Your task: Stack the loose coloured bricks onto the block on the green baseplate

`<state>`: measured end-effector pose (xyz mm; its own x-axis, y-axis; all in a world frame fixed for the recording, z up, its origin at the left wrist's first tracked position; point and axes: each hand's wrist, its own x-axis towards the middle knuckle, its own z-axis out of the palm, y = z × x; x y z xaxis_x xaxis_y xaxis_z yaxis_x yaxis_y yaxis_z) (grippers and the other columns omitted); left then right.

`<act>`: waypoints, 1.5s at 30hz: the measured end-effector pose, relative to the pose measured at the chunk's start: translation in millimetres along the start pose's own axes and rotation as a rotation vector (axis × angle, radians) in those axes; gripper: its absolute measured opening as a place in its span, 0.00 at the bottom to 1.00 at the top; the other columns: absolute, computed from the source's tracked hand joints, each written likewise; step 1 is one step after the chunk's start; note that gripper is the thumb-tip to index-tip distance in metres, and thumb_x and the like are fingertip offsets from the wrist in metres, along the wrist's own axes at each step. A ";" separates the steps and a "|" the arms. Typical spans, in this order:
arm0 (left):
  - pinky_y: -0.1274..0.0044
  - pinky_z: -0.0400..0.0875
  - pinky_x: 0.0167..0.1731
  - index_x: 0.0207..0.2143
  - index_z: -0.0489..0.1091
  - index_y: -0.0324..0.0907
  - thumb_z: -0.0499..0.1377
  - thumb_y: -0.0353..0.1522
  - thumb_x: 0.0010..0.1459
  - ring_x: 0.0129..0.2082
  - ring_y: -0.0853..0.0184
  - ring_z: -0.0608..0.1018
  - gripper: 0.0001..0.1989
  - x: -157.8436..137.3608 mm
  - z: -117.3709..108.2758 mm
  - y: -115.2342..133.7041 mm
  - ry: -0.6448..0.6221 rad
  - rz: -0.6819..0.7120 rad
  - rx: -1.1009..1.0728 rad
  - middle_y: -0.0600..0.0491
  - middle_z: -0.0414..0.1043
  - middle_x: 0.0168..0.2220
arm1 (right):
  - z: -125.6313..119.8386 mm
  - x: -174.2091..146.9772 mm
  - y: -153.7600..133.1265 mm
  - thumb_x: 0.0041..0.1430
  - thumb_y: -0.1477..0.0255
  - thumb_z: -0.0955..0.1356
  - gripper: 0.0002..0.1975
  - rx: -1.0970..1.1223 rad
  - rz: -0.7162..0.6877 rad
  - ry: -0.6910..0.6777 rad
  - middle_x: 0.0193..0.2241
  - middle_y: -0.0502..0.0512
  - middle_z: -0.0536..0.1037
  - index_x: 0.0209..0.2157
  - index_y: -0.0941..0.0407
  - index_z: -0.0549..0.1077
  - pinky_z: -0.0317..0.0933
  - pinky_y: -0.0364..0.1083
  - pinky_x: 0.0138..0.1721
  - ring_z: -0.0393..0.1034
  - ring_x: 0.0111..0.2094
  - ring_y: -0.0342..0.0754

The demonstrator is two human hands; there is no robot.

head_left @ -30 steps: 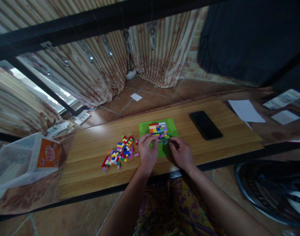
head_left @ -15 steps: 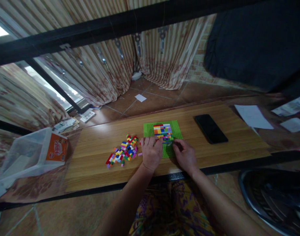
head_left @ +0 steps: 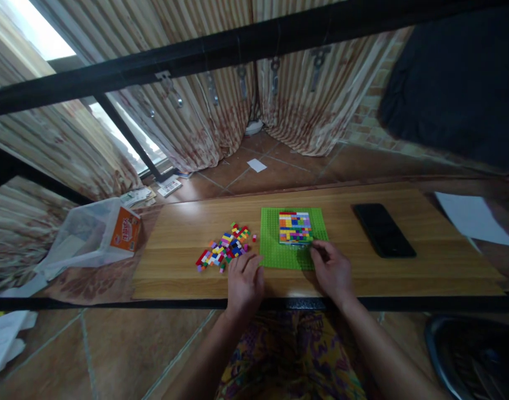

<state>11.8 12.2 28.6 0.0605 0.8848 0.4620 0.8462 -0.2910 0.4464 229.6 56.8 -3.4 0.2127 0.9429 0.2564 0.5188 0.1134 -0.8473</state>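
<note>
A green studded baseplate (head_left: 275, 256) lies on the wooden board. On it sits a roughly square block of multicoloured toy bricks (head_left: 295, 226), with a pale edge along its front. My right hand (head_left: 333, 272) is at the block's front right corner, thumb and forefinger drawn together. Whatever is between those fingertips is too small to make out. My left hand (head_left: 245, 283) rests just left of the baseplate, at the near side of a pile of loose bricks (head_left: 221, 251). Its fingers are loosely bent and somewhat apart, with nothing visible in them. A single red brick (head_left: 254, 238) lies between pile and baseplate.
A black phone (head_left: 383, 230) lies on the board (head_left: 442, 266) to the right, and a white sheet of paper (head_left: 475, 218) is beyond it. At the left stands a clear plastic box (head_left: 91, 228) with an orange label. A dark metal rail (head_left: 279, 303) runs along the near edge.
My left hand has come away from the block's left side and moved left toward the loose bricks. My right hand stays at the block's corner. The view has swung left.
</note>
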 end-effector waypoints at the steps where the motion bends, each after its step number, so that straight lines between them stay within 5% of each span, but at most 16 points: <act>1: 0.67 0.68 0.45 0.41 0.71 0.43 0.55 0.26 0.59 0.43 0.61 0.74 0.10 -6.1 -4.2 -5.9 -0.002 -0.023 0.002 0.48 0.73 0.42 | 0.0 -0.1 0.3 0.58 0.63 0.64 0.13 0.000 0.001 0.001 0.35 0.59 0.79 0.38 0.57 0.74 0.66 0.51 0.39 0.73 0.35 0.52; 7: 0.68 0.69 0.44 0.39 0.72 0.42 0.56 0.27 0.59 0.41 0.61 0.74 0.07 -14.1 -18.5 -30.3 0.039 -0.102 0.041 0.47 0.73 0.39 | -1.7 0.2 -3.5 0.58 0.62 0.64 0.14 -0.036 0.005 0.006 0.33 0.59 0.79 0.37 0.57 0.74 0.66 0.51 0.38 0.73 0.33 0.52; 17: 0.67 0.67 0.43 0.39 0.74 0.43 0.57 0.30 0.59 0.42 0.59 0.73 0.07 11.2 -6.7 -25.5 -0.024 -0.104 0.095 0.47 0.73 0.41 | -1.5 -0.8 -1.3 0.58 0.62 0.65 0.14 -0.046 0.008 0.009 0.34 0.59 0.79 0.37 0.57 0.74 0.66 0.51 0.38 0.73 0.34 0.52; 24: 0.65 0.68 0.45 0.40 0.73 0.42 0.54 0.25 0.56 0.43 0.57 0.74 0.12 14.1 -22.3 -53.0 0.053 -0.188 0.117 0.46 0.73 0.41 | -2.5 -1.1 -2.3 0.58 0.61 0.64 0.14 -0.059 0.004 0.006 0.33 0.59 0.79 0.37 0.56 0.74 0.67 0.51 0.37 0.73 0.33 0.52; 38: 0.65 0.71 0.45 0.42 0.73 0.42 0.55 0.25 0.54 0.43 0.58 0.74 0.13 -27.4 -60.3 -94.8 0.179 -0.498 0.116 0.46 0.72 0.41 | -3.2 -2.5 6.1 0.56 0.60 0.65 0.16 -0.110 0.054 -0.001 0.35 0.59 0.79 0.39 0.57 0.75 0.66 0.52 0.39 0.74 0.34 0.53; 45: 0.67 0.72 0.42 0.43 0.72 0.41 0.56 0.28 0.56 0.40 0.59 0.76 0.12 -24.6 -62.6 -96.0 0.079 -0.508 0.091 0.47 0.74 0.38 | -3.0 -1.7 9.7 0.55 0.59 0.66 0.16 -0.153 0.078 -0.007 0.35 0.59 0.79 0.38 0.57 0.75 0.66 0.52 0.40 0.73 0.35 0.54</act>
<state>-104.0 -4.4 22.4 -0.4064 0.8752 0.2624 0.8017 0.2037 0.5620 236.7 55.3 -10.8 0.2519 0.9492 0.1887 0.6209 -0.0089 -0.7839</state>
